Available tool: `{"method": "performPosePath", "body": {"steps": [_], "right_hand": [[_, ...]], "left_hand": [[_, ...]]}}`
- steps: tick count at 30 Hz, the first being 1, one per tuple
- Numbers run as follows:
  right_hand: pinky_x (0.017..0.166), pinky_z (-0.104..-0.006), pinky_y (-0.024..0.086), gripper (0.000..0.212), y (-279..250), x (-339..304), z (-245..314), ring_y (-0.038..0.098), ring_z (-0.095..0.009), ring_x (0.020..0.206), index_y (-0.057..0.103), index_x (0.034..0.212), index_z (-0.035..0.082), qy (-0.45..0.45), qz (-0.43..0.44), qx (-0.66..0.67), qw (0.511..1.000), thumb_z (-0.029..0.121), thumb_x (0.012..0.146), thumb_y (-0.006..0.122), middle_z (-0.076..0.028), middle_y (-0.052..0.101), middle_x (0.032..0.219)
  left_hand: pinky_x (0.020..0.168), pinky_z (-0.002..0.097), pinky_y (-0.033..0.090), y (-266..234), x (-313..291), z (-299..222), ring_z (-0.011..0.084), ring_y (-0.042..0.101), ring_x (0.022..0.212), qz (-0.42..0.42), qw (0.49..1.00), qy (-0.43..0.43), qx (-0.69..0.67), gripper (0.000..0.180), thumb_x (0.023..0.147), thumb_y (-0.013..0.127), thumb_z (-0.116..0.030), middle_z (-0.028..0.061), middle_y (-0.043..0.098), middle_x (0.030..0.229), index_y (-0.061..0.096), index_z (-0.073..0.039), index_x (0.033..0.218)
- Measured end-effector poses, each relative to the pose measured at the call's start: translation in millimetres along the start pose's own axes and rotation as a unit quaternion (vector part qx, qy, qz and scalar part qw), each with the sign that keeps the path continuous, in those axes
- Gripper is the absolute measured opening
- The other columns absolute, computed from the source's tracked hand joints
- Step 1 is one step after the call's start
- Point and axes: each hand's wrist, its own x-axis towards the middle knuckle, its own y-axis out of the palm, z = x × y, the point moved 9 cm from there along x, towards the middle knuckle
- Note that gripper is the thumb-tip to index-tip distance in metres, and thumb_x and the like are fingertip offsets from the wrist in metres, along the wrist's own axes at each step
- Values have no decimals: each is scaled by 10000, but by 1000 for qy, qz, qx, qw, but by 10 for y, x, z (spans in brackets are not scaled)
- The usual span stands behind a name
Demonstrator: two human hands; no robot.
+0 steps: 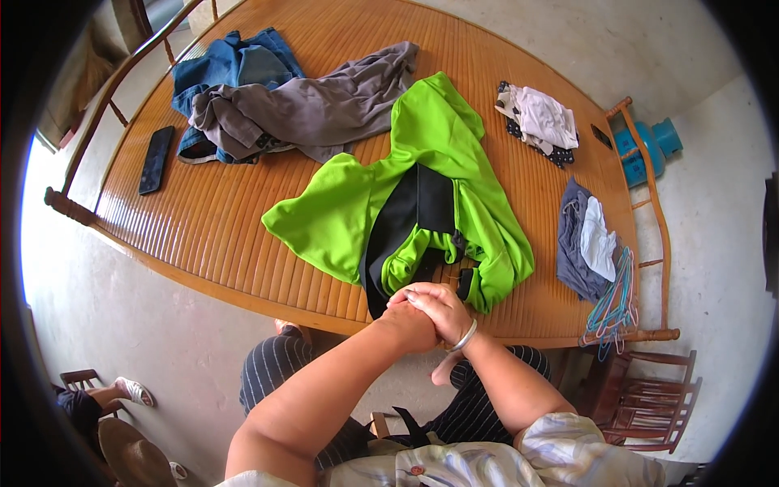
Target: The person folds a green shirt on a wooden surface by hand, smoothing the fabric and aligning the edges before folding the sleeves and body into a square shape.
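My left hand and my right hand are clasped together at the near edge of the bed. The right one, with a silver bangle at its wrist, is closed over the left, whose fingers are mostly hidden. Just beyond them a bright green and black jacket lies spread and partly bunched, its lower part close to my hands. A grey-brown garment lies crumpled behind it to the left, over blue jeans.
The slatted bamboo bed has wooden end rails. On it are a black phone, folded pale clothes, folded dark grey clothes and several coloured hangers. A blue gas cylinder, wooden chair and straw hat stand around.
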Motion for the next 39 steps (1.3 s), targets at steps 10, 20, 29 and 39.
{"method": "performPosePath", "body": {"steps": [10,20,29,39], "right_hand": [[842,-294,450,318,-8,-1,36,598,-164,868,626,916,-66,-9,-1,-15,1000,202,852,467,-113,652,889],[847,-289,449,283,-21,0,-67,600,-153,880,639,917,-40,-2,-7,-5,1000,186,883,470,-95,656,899],[812,-272,457,283,-37,5,-20,609,-139,846,649,897,-19,-29,-9,-34,999,212,905,486,-85,667,872],[816,-273,457,282,-69,-3,-59,618,-148,861,646,901,-20,-28,-9,-42,999,220,907,500,-92,672,876]], "left_hand": [[878,380,438,311,157,308,269,588,1002,5,997,-31,-68,335,809,580,-338,133,630,1061,646,-89,1022],[860,391,445,217,90,249,276,600,969,14,998,-18,-64,319,808,575,-324,136,638,1032,647,-84,1005],[847,385,445,166,96,232,273,603,965,1,996,-29,-82,274,810,590,-290,131,643,1023,648,-97,996],[845,390,445,187,126,224,279,603,960,-40,999,9,-37,263,789,606,-274,124,646,1005,649,-94,977]]}}
